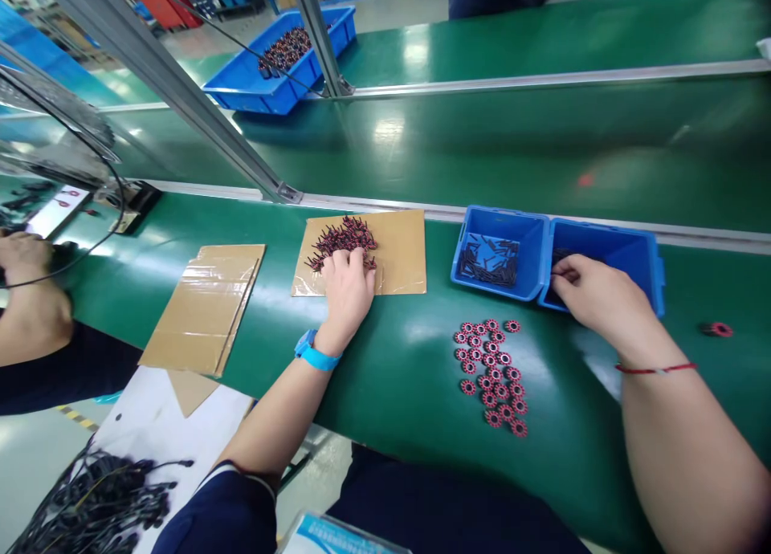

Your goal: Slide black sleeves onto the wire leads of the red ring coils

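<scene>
My left hand reaches down to a pile of small red-and-black wound cores with dark pins, which lies on a piece of cardboard. Its fingers are curled downward at the near edge of the pile; whatever they grip is hidden. My right hand dips into the right blue bin, thumb and forefinger pinched together over dark pieces, and what sits in the pinch cannot be made out. In the left blue bin lie short black tubes. Several red-and-black ring cores are spread in front of the bins.
A lone ring core lies at the far right. More cardboard is on the left, near another person's arm. A metal post slants over the bench; behind stands a blue tray of parts. Black cables lie lower left.
</scene>
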Motion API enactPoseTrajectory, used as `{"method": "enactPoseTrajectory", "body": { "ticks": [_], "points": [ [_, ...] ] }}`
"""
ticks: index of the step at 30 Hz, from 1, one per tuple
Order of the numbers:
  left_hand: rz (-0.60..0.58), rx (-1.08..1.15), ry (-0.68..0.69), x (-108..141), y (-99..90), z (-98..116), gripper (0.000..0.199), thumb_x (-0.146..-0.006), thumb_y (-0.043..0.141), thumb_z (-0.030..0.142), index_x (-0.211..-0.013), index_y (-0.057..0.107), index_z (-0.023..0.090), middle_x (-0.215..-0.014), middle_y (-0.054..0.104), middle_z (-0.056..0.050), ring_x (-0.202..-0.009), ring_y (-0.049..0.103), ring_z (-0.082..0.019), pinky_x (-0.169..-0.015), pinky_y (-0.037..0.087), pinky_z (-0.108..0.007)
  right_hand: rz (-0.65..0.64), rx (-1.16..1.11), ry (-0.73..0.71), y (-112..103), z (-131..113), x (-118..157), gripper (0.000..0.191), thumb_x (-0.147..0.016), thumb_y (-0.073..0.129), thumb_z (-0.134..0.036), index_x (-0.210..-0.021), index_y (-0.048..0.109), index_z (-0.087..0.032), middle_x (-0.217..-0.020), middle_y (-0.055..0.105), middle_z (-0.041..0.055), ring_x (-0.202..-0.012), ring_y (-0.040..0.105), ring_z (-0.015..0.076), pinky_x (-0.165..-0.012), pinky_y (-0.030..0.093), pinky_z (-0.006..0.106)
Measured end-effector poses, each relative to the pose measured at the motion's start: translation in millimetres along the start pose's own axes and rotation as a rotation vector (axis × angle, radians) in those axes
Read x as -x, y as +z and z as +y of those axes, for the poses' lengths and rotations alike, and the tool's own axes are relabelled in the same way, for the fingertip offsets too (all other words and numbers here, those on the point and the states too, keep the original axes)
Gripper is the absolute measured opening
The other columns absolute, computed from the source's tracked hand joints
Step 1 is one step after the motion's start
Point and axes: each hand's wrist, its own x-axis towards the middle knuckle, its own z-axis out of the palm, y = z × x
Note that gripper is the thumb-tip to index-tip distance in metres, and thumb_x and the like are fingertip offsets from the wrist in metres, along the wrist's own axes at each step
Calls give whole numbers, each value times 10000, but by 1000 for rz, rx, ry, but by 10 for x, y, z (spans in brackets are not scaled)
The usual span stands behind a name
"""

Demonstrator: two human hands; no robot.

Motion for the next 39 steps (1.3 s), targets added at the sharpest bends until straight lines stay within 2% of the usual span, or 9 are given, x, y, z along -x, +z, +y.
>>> {"method": "enactPoseTrajectory", "body": {
  "ticks": [4,6,10,12,19,25,28,34,39],
  "points": [
    [124,-65,59,142,-93,93,587,-859,575,235,-1405,425,79,-1270,491,-231,-1192,453,-389,-1025,364,-568,67,-1,-16,5,-7,42,276,-907,447,-295,-986,689,-190,-1090,699,142,-947,645,280,-740,422,363],
    [86,60,169,315,-135,222,534,-863,574,222,-1367,445,100,-1237,510,-204,-1185,470,-353,-1020,396,-545,81,-12,-29,12,-2,44,256,-900,464,-282,-960,696,-192,-1061,702,133,-937,645,270,-744,430,355],
    [-433,365,458,669,-120,534,319,-891,579,231,-1207,554,196,-1131,567,-104,-1077,528,-253,-955,476,-436,94,-46,-45,19,11,38,258,-909,487,-284,-989,718,-203,-1026,741,108,-933,664,277,-769,456,365],
    [-554,388,471,749,-55,660,356,-884,587,221,-1237,556,200,-1150,562,-102,-1069,510,-253,-950,471,-441,116,-64,-46,5,11,51,285,-921,479,-291,-1031,730,-211,-1064,749,108,-955,673,292,-796,472,389],
    [-574,497,378,666,101,827,126,-855,617,195,-978,635,210,-1024,607,-78,-994,509,-254,-924,427,-469,294,-449,-2,-105,-7,249,158,-862,589,-270,-911,730,-217,-947,755,98,-893,686,283,-869,502,482],
    [-741,1356,-78,576,-100,953,176,-815,703,214,-943,587,179,-1027,679,-65,-946,638,-173,-915,487,-377,198,-988,-56,-149,-212,655,168,-851,666,-374,-861,686,-207,-899,764,64,-799,729,198,-746,591,358],
    [-827,1613,-159,530,-220,1100,222,-765,772,199,-919,615,168,-915,683,-23,-832,651,-128,-831,499,-298,61,-1178,-125,-143,-388,846,143,-825,721,-354,-825,695,-214,-815,752,41,-723,713,171,-683,584,312],
    [-932,1771,-212,539,-277,1299,188,-778,767,215,-933,681,153,-823,686,-20,-734,632,-107,-741,489,-251,-10,-1179,-219,-85,-516,1008,100,-864,705,-324,-849,714,-226,-762,713,7,-703,657,138,-675,533,274],
    [-898,1741,-228,590,-202,1270,195,-783,777,216,-926,656,164,-872,706,-21,-759,679,-122,-767,503,-272,10,-1125,-207,-29,-511,1050,103,-886,681,-331,-870,723,-239,-809,701,13,-734,637,159,-688,513,309]
  ]
}}
